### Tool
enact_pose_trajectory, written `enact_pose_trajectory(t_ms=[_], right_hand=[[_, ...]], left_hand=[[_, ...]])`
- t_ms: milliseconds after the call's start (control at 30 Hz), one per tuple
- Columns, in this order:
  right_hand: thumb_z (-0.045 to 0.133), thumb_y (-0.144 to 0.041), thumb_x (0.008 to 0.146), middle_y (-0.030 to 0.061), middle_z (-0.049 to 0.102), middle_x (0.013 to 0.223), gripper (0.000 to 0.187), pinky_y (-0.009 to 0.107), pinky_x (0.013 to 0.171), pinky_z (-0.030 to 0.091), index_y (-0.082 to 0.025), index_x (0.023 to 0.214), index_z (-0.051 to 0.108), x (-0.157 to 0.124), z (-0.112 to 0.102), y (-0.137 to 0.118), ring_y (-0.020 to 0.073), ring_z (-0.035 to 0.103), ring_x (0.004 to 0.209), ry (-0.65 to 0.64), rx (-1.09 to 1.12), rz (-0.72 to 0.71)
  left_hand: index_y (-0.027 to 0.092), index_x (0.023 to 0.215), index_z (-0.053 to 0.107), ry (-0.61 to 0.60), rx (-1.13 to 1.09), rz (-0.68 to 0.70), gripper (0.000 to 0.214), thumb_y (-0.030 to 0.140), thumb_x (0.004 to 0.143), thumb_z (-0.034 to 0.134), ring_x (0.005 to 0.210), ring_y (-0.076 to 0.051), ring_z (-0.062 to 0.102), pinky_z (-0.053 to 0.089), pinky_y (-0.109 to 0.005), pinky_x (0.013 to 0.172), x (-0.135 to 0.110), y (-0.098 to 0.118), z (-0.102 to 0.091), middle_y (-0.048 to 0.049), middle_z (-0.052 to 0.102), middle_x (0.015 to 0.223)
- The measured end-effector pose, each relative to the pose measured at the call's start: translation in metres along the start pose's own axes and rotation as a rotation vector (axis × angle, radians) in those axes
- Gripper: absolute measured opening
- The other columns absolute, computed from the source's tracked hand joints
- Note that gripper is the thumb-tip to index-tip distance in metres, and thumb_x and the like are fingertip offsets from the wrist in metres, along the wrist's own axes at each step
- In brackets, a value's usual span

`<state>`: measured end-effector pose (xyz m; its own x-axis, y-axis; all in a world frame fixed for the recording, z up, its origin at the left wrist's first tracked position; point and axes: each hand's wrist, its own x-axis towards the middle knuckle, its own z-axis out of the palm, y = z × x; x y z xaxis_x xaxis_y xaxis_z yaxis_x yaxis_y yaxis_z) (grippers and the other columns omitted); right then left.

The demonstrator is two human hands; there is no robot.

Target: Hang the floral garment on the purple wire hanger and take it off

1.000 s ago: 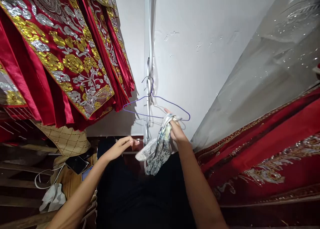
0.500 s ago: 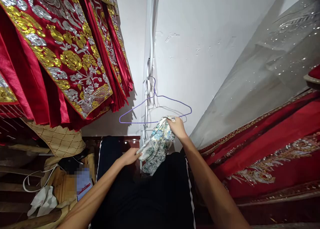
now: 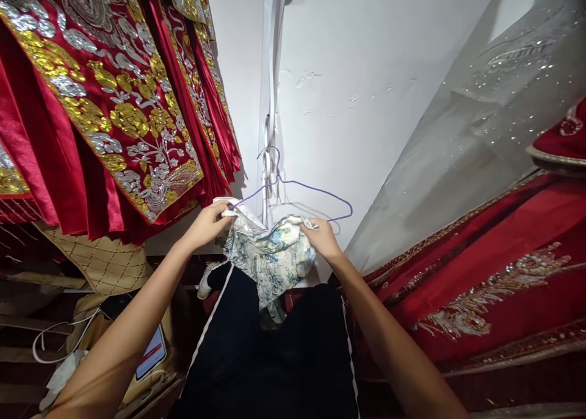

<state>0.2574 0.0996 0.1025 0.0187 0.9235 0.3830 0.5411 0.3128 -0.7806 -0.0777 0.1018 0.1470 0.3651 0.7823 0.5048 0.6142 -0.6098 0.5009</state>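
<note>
Plainly, two hands were at work on one patterned cloth, which hung between them in front of a single purple hanger. The left hand (image 3: 208, 223) pinched the white edge of the patterned cloth (image 3: 270, 266) at the hanger's left end; whether its fingers also gripped the wire could not be told. The right hand (image 3: 323, 237) had its thumb and fingers closed on the other upper corner, just inside the hanger's right end, which stuck out bare. The one hanger (image 3: 315, 188) hung by its hook from one white pole (image 3: 270, 71) against the wall (image 3: 348, 40).

Below were two legs in dark trousers (image 3: 274, 370). On the left hung red clothes (image 3: 132, 120) with gold and silver sequins, overlapping too much to count. Under them were one beige cloth (image 3: 101, 254) with a crossed pattern, one white cable (image 3: 39, 346) and one phone (image 3: 153, 355), its screen lit. To the right, one see-through cover (image 3: 458, 138) hung above beaded red fabric (image 3: 476, 236).
</note>
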Motion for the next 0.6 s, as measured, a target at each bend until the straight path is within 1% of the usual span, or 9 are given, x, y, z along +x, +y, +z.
enact_pose_trajectory(t_ms=[133,233,300,333,400,433,500,567,600], right_hand=[[0.057,-0.038,0.082,0.0042,0.068,0.081,0.028,0.028,0.069,0.046,-0.017,0.095,0.071,-0.02,-0.005,-0.008,0.0213,0.061,0.077,-0.185,0.07,-0.125],[0.065,-0.032,0.077,0.0002,0.065,0.078,0.063,0.03,0.073,0.048,-0.022,0.138,0.052,-0.026,-0.026,-0.006,0.019,0.06,0.072,0.029,0.026,-0.156],[0.071,-0.033,0.073,-0.0022,0.062,0.073,0.085,0.031,0.069,0.048,-0.02,0.15,0.036,-0.024,-0.047,-0.002,0.0188,0.058,0.066,0.241,0.017,-0.109],[0.074,-0.035,0.071,-0.0019,0.062,0.072,0.087,0.031,0.067,0.047,-0.019,0.148,0.038,-0.02,-0.06,-0.002,0.0191,0.057,0.066,0.295,0.011,-0.085],[0.079,-0.04,0.067,0.0011,0.064,0.073,0.071,0.031,0.065,0.046,-0.016,0.131,0.059,-0.012,-0.085,-0.005,0.0195,0.058,0.067,0.229,-0.007,-0.044],[0.08,-0.043,0.066,0.0026,0.065,0.072,0.056,0.031,0.063,0.045,-0.015,0.114,0.069,-0.007,-0.097,-0.009,0.0193,0.057,0.066,0.124,-0.013,-0.03],[0.082,-0.046,0.066,0.0045,0.066,0.07,0.036,0.03,0.061,0.044,-0.015,0.083,0.074,0.001,-0.115,-0.021,0.0193,0.058,0.066,-0.144,0.021,-0.009],[0.082,-0.048,0.067,0.0059,0.067,0.07,0.035,0.032,0.062,0.046,-0.015,0.074,0.072,0.005,-0.121,-0.035,0.0213,0.06,0.068,-0.36,0.164,0.033],[0.082,-0.05,0.067,0.0067,0.068,0.071,0.036,0.033,0.064,0.048,-0.016,0.075,0.072,0.005,-0.118,-0.041,0.0232,0.062,0.071,-0.405,0.275,0.067]], left_hand=[[0.02,0.123,0.056,0.03,-0.029,0.011,0.038,0.023,0.087,0.047,0.101,-0.021,0.064,0.048,-0.033,0.092,0.022,0.012,0.007,-0.0063,0.069,0.111],[0.02,0.123,0.061,-0.019,-0.029,0.014,0.038,0.025,0.088,0.047,0.106,-0.024,0.064,0.047,-0.035,0.095,0.03,0.007,0.003,-0.008,0.07,0.115],[0.019,0.118,0.066,-0.051,-0.006,0.03,0.035,0.029,0.089,0.048,0.108,-0.026,0.064,0.046,-0.036,0.097,0.032,0.005,-0.005,-0.0089,0.07,0.117],[0.019,0.116,0.067,-0.064,0.014,0.047,0.035,0.03,0.089,0.048,0.108,-0.026,0.063,0.046,-0.036,0.098,0.032,0.005,-0.009,-0.009,0.069,0.116],[0.018,0.113,0.068,-0.073,0.067,0.089,0.034,0.033,0.09,0.048,0.108,-0.025,0.061,0.045,-0.036,0.098,0.032,0.007,-0.017,-0.0091,0.067,0.113],[0.018,0.109,0.069,-0.055,0.1,0.1,0.033,0.034,0.09,0.048,0.108,-0.025,0.06,0.044,-0.036,0.098,0.032,0.008,-0.02,-0.0092,0.065,0.112],[0.018,0.105,0.069,0.037,0.155,0.063,0.031,0.037,0.09,0.05,0.104,-0.024,0.059,0.045,-0.035,0.095,0.03,0.009,-0.024,-0.009,0.063,0.107],[0.018,0.105,0.066,0.147,0.163,-0.048,0.032,0.042,0.088,0.054,0.094,-0.022,0.06,0.046,-0.032,0.086,0.027,0.007,-0.024,-0.0073,0.064,0.1],[0.018,0.106,0.065,0.186,0.153,-0.11,0.034,0.045,0.087,0.056,0.087,-0.021,0.06,0.046,-0.03,0.08,0.026,0.006,-0.022,-0.0057,0.064,0.095]])
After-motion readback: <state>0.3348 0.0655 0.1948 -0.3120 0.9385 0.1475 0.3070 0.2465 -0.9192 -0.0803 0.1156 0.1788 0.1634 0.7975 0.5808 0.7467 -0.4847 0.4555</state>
